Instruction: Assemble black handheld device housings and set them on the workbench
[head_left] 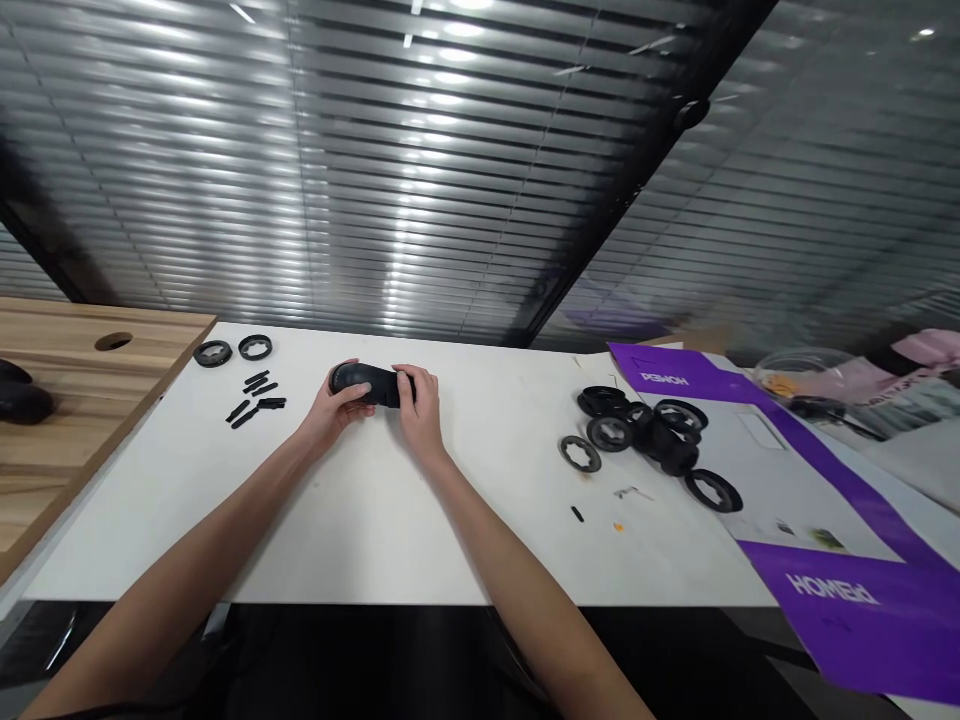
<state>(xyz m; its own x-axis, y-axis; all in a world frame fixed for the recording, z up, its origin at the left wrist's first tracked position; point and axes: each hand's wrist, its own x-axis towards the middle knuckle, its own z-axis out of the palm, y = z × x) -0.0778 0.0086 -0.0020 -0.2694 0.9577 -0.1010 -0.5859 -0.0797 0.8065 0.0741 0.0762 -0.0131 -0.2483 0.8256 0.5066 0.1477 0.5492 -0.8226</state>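
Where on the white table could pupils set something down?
The white table is bare between the right hand and the heap of black parts, and between the forearms, nearer the camera than the held black piece. Crowded: that heap, by the purple-and-white packaging, and the small black strips at left.

So, the body: just two bare arms, left arm [232, 530] and right arm [510, 560], skin showing all the way from the near edge up to the fingers. Both are pretty slim, a bit wider toward the near end and tapering to narrow wrists. Left hand [339, 406] and right hand [421, 408] are bare too, with slender fingers; nails are too tiny to make out properly. Between the arms at the near edge it's all black [360, 660], maybe clothing, but honestly too dark to tell.
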